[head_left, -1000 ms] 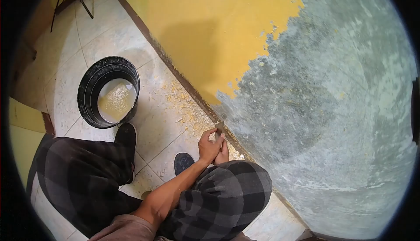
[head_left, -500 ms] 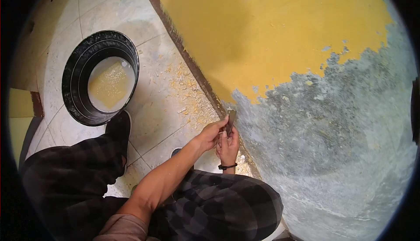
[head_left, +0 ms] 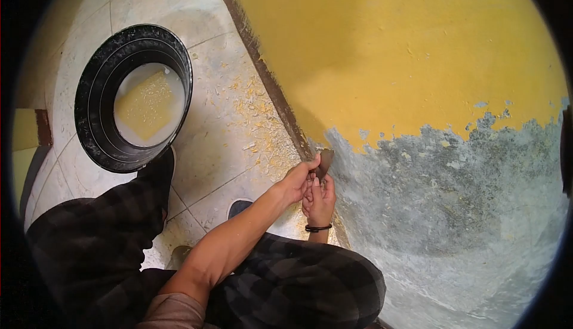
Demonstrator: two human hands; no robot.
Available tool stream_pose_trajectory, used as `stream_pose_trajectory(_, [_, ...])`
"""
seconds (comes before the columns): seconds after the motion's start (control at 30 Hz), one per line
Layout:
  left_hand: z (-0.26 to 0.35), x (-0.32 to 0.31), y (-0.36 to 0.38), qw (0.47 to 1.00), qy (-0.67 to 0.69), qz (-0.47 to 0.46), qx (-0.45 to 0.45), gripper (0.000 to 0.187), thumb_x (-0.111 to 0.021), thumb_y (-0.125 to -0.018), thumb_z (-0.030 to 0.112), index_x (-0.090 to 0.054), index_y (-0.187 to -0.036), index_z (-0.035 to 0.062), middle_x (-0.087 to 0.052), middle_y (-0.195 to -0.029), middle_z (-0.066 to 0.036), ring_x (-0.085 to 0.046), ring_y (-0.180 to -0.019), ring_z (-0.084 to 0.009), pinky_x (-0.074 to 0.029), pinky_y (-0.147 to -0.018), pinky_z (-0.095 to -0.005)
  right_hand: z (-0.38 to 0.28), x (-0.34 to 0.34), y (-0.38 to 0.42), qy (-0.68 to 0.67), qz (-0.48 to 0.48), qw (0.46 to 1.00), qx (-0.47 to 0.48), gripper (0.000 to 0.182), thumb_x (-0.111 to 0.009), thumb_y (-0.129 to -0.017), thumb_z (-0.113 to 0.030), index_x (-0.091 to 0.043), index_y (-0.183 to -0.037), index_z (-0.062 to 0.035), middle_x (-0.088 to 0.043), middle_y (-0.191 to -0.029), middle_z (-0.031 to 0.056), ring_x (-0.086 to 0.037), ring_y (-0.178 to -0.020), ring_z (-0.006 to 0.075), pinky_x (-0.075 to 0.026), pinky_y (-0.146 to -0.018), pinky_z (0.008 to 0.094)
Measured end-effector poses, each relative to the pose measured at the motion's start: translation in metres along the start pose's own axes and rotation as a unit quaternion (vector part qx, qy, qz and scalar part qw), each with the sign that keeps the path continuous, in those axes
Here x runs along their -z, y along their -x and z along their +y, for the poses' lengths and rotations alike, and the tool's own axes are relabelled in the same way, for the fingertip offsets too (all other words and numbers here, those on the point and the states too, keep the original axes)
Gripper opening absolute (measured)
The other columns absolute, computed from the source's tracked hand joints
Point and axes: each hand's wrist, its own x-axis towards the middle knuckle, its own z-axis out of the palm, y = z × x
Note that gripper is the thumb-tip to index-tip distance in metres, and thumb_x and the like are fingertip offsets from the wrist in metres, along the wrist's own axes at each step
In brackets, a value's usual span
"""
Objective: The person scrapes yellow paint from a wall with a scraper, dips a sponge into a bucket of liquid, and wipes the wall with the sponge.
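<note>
A flat, brownish scraper blade [head_left: 324, 162] is held against the foot of the wall, where the brown border strip meets bare grey plaster. My left hand [head_left: 297, 183] is closed on it, with the thumb along its upper side. Just below, my right hand [head_left: 320, 202], with a dark band at the wrist, has its fingers curled at the lower part of the blade. The two hands touch or nearly touch, and the tool's lower end is hidden between them. Yellow and white paint flakes [head_left: 262, 123] lie on the tiles beside the brown strip [head_left: 271, 90].
A black bucket [head_left: 89, 105] with cloudy liquid and a yellow block-like shape inside stands on the tiled floor at the left. The wall has yellow paint [head_left: 388, 48] above rough grey plaster [head_left: 441, 192]. My bent legs [head_left: 298, 281] are at the bottom.
The view has shifted a little. Both hands and the blade appear slightly farther right, still together at the wall's foot, and the blade looks turned more broadside to the camera.
</note>
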Motion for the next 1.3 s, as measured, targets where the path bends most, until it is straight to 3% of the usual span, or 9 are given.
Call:
stream_pose_trajectory(0.1, [0.004, 0.011, -0.014, 0.998, 0.004, -0.051, 0.037, 0.031, -0.051, -0.096, 0.040, -0.058, -0.090, 0.0096, -0.058, -0.078, -0.005, -0.059, -0.067, -0.0185, -0.054, -0.059, -0.0345, -0.003, -0.001, -0.004, 0.017, -0.016, 1.000, 0.021, 0.023, -0.050, -0.098, -0.020, -0.043, -0.119, -0.0132, -0.040, -0.057, -0.0030, -0.029, -0.037, 0.0026, -0.020, -0.032, 0.0194])
stream_pose_trajectory(0.43, [0.014, -0.007, 0.003, 0.996, -0.069, 0.052, 0.010, 0.028, -0.054, -0.094, 0.037, -0.059, -0.085, 0.0107, -0.055, -0.076, -0.002, -0.055, -0.070, -0.0155, -0.050, -0.061, -0.0348, 0.017, -0.019, -0.003, -0.044, 0.040, 0.997, 0.054, 0.028, -0.055, -0.096, -0.023, -0.042, -0.115, -0.0074, -0.053, -0.065, -0.0017, -0.041, -0.044, 0.0036, -0.028, -0.036, 0.0206])
stream_pose_trajectory(0.5, [0.014, -0.006, -0.001, 0.996, -0.050, 0.067, -0.031, 0.029, -0.055, -0.093, 0.039, -0.058, -0.086, 0.0114, -0.054, -0.077, -0.001, -0.051, -0.071, -0.0143, -0.047, -0.059, -0.0340, 0.023, -0.013, -0.010, 0.084, 0.025, 0.993, 0.079, 0.027, -0.055, -0.096, -0.024, -0.043, -0.113, -0.0071, -0.052, -0.063, -0.0017, -0.042, -0.045, 0.0037, -0.029, -0.036, 0.0211])
stream_pose_trajectory(0.57, [0.018, 0.006, -0.015, 0.998, -0.042, 0.049, -0.009, 0.040, -0.055, -0.091, 0.049, -0.056, -0.086, 0.0092, -0.052, -0.074, -0.005, -0.052, -0.061, -0.0194, -0.043, -0.046, -0.0340, 0.008, -0.025, -0.008, 0.066, 0.033, 0.997, 0.019, 0.024, -0.054, -0.097, -0.022, -0.043, -0.112, -0.0073, -0.052, -0.063, -0.0019, -0.041, -0.045, 0.0034, -0.028, -0.037, 0.0212])
stream_pose_trajectory(0.97, [0.019, -0.007, -0.007, 0.996, -0.054, 0.075, -0.005, 0.030, -0.052, -0.095, 0.041, -0.056, -0.090, 0.0120, -0.054, -0.080, -0.002, -0.051, -0.068, -0.0164, -0.049, -0.060, -0.0366, 0.011, -0.016, -0.019, 0.079, 0.040, 0.994, 0.061, 0.017, -0.055, -0.096, -0.020, -0.049, -0.105, -0.0074, -0.049, -0.059, -0.0033, -0.040, -0.044, 0.0025, -0.026, -0.037, 0.0211])
stream_pose_trajectory(1.1, [0.003, -0.001, -0.015, 0.998, -0.023, 0.015, -0.051, 0.035, -0.049, -0.095, 0.046, -0.054, -0.084, 0.0130, -0.054, -0.073, -0.002, -0.054, -0.066, -0.0166, -0.049, -0.057, -0.0355, -0.020, -0.006, -0.019, 0.093, -0.005, 0.996, 0.001, 0.019, -0.055, -0.096, -0.017, -0.051, -0.110, -0.0058, -0.052, -0.064, -0.0022, -0.041, -0.047, 0.0027, -0.029, -0.039, 0.0208])
stream_pose_trajectory(1.17, [-0.007, -0.021, -0.006, 0.994, 0.052, 0.053, -0.084, 0.041, -0.050, -0.093, 0.054, -0.054, -0.083, 0.0141, -0.047, -0.062, 0.000, -0.045, -0.048, -0.0136, -0.036, -0.040, -0.0297, -0.034, -0.001, -0.020, 0.148, -0.067, 0.987, -0.004, 0.025, -0.054, -0.097, -0.022, -0.047, -0.117, -0.0093, -0.045, -0.056, -0.0037, -0.034, -0.038, 0.0041, -0.022, -0.034, 0.0215])
stream_pose_trajectory(1.23, [-0.010, -0.033, 0.011, 0.991, 0.065, 0.058, -0.098, 0.046, -0.051, -0.091, 0.057, -0.054, -0.082, 0.0117, -0.045, -0.057, -0.001, -0.043, -0.044, -0.0145, -0.036, -0.039, -0.0290, -0.026, 0.015, -0.017, 0.216, -0.088, 0.971, 0.062, 0.033, -0.053, -0.097, -0.020, -0.042, -0.126, -0.0098, -0.049, -0.063, -0.0019, -0.038, -0.041, 0.0044, -0.025, -0.036, 0.0202])
stream_pose_trajectory(1.3, [-0.007, -0.025, 0.026, 0.996, -0.082, -0.016, -0.032, 0.051, -0.052, -0.089, 0.059, -0.055, -0.083, 0.0079, -0.050, -0.061, -0.003, -0.044, -0.045, -0.0138, -0.038, -0.040, -0.0268, -0.034, 0.008, 0.009, 0.054, -0.077, 0.995, 0.010, 0.040, -0.051, -0.097, -0.016, -0.036, -0.133, -0.0107, -0.052, -0.073, 0.0004, -0.040, -0.044, 0.0043, -0.028, -0.038, 0.0188])
